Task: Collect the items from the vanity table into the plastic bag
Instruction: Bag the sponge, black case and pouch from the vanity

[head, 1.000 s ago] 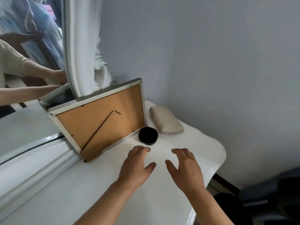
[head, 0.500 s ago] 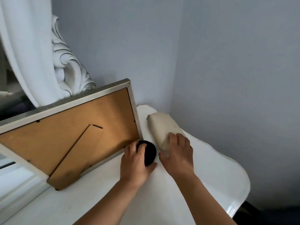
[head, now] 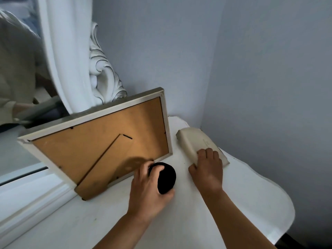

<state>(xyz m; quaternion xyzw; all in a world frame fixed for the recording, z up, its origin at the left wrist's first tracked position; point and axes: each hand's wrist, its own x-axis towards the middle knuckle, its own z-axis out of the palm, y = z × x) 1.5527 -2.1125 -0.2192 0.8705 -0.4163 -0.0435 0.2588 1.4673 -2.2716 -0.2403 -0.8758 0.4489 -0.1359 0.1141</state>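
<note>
Fingertips of the left hand [head: 147, 191] are hidden behind the black round case [head: 166, 177] it grasps, tilted up off the white desk [head: 251, 203]. The right hand [head: 207, 169] clasps the near end of the beige pouch [head: 195, 141] by the corner wall. A picture frame [head: 100, 141] leans against the mirror [head: 18, 69], just beside the case. Half a second earlier the case sat lower under the fingers.

The near end of the beige pouch [head: 195, 142] is covered by the right hand [head: 208, 169]. The picture frame [head: 100, 142] front is turned away; the mirror [head: 19, 72] reflection is blurred.
</note>
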